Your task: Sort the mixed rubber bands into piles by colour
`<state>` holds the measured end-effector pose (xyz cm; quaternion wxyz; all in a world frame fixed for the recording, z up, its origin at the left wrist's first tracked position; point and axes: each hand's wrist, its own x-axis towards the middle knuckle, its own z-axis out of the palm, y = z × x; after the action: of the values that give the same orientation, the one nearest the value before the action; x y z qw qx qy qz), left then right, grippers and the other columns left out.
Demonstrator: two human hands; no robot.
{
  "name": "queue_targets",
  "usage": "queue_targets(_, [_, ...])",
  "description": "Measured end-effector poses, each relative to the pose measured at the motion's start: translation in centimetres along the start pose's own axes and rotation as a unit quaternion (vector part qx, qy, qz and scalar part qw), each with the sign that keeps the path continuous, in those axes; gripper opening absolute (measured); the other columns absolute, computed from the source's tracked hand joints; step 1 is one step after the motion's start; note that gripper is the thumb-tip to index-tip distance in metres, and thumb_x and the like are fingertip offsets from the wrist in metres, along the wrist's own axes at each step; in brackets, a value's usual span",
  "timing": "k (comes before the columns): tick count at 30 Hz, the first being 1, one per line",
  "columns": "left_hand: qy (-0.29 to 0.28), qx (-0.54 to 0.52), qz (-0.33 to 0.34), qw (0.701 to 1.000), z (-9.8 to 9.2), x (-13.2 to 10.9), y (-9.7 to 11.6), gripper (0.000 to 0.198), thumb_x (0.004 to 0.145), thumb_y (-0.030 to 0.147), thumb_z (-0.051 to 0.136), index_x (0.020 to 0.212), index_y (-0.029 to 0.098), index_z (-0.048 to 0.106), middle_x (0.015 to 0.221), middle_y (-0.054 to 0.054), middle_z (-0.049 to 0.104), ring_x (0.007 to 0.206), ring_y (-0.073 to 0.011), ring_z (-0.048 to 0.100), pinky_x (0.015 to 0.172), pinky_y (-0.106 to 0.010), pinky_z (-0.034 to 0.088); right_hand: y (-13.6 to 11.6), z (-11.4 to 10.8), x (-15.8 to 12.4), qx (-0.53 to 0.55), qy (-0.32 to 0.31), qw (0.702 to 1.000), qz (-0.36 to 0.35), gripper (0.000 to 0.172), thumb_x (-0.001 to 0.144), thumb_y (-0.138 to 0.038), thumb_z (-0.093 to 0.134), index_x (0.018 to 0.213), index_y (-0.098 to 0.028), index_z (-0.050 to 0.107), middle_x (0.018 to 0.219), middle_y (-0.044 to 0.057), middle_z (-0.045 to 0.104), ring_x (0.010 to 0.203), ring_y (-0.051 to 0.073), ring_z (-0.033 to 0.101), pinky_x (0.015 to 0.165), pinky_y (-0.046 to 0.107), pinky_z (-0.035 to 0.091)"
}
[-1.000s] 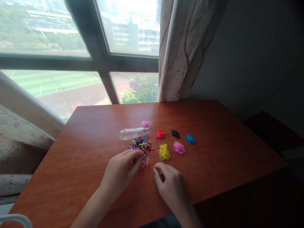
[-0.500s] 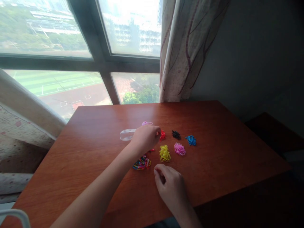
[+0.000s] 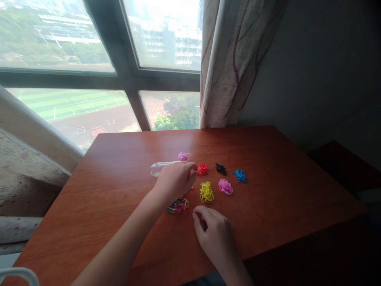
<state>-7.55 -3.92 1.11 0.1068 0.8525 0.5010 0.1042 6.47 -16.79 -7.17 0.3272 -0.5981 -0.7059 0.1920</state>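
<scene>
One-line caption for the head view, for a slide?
Left hand near the red rubber-band pile, right hand resting on the wooden table.

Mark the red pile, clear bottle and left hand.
red pile [image 3: 202,169], head view, heap's middle.
clear bottle [image 3: 157,169], head view, bare base end.
left hand [image 3: 175,181], head view, its back.

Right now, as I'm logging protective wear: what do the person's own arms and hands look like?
The left hand and right hand are bare: no gloves, rings, watch or bracelet show. The left forearm and right forearm are uncovered to the picture's edge, with no sleeve or cuff in view.
</scene>
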Motion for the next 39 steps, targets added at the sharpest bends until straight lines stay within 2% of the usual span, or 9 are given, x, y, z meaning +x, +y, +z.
queue_targets(5, [0.032, -0.065, -0.017, 0.997, 0.0, -5.1, -1.1, 0.017, 0.090, 0.027, 0.052, 0.092, 0.024, 0.069, 0.083, 0.000, 0.073, 0.073, -0.0164, 0.066, 0.062, -0.024, 0.042, -0.2, 0.0, 0.0, -0.021, 0.004, 1.000, -0.011, 0.017, 0.092, -0.017, 0.048, 0.084, -0.023, 0.061, 0.072, -0.001, 0.064, 0.067, 0.016, 0.058, 0.063, 0.026, 0.031])
queue_targets(10, [0.060, -0.122, -0.043, 0.990, 2.0, -10.1, -2.3, 0.020, 0.093, 0.029, 0.050, 0.094, 0.023, 0.068, 0.080, -0.001, 0.071, 0.066, -0.0137, 0.063, 0.062, -0.023, 0.044, -0.6, 0.0, 0.3, -0.055, 0.011, 0.998, -0.028, 0.018, 0.092, -0.016, 0.048, 0.083, -0.023, 0.061, 0.070, -0.001, 0.063, 0.066, 0.015, 0.058, 0.063, 0.025, 0.031])
queue_targets(15, [0.083, -0.146, -0.054, 0.984, 3.7, -12.8, -2.9, 0.019, 0.093, 0.028, 0.049, 0.095, 0.023, 0.067, 0.080, -0.001, 0.071, 0.067, -0.0145, 0.065, 0.063, -0.023, 0.049, -0.8, -0.1, 0.4, -0.073, 0.004, 0.997, -0.028, 0.015, 0.091, -0.016, 0.050, 0.084, -0.023, 0.061, 0.068, -0.002, 0.063, 0.064, 0.015, 0.058, 0.061, 0.026, 0.030])
queue_targets(18, [0.098, -0.154, -0.054, 0.982, 4.4, -13.5, -3.0, 0.019, 0.093, 0.027, 0.049, 0.095, 0.023, 0.067, 0.084, -0.001, 0.073, 0.070, -0.0152, 0.068, 0.065, -0.023, 0.051, -0.9, 0.0, 0.5, -0.070, -0.002, 0.997, -0.024, 0.014, 0.091, -0.016, 0.052, 0.084, -0.023, 0.061, 0.069, -0.002, 0.063, 0.063, 0.014, 0.058, 0.061, 0.027, 0.029])
queue_targets(26, [0.078, -0.147, -0.065, 0.984, 4.8, -13.2, -2.8, 0.019, 0.094, 0.027, 0.049, 0.097, 0.024, 0.067, 0.091, -0.001, 0.074, 0.078, -0.0168, 0.070, 0.070, -0.025, 0.053, -1.4, 0.7, 0.9, -0.085, -0.003, 0.996, -0.005, 0.007, 0.090, -0.021, 0.058, 0.088, -0.024, 0.063, 0.069, -0.002, 0.063, 0.061, 0.015, 0.057, 0.060, 0.027, 0.027])
queue_targets(39, [0.080, -0.125, -0.057, 0.987, 4.7, -13.3, -2.5, 0.019, 0.094, 0.026, 0.048, 0.095, 0.026, 0.067, 0.090, 0.000, 0.074, 0.079, -0.0175, 0.071, 0.067, -0.025, 0.052, -1.4, 1.0, 1.1, -0.059, 0.025, 0.998, -0.025, 0.018, 0.092, -0.017, 0.049, 0.088, -0.022, 0.066, 0.072, 0.000, 0.067, 0.063, 0.016, 0.061, 0.062, 0.025, 0.034])
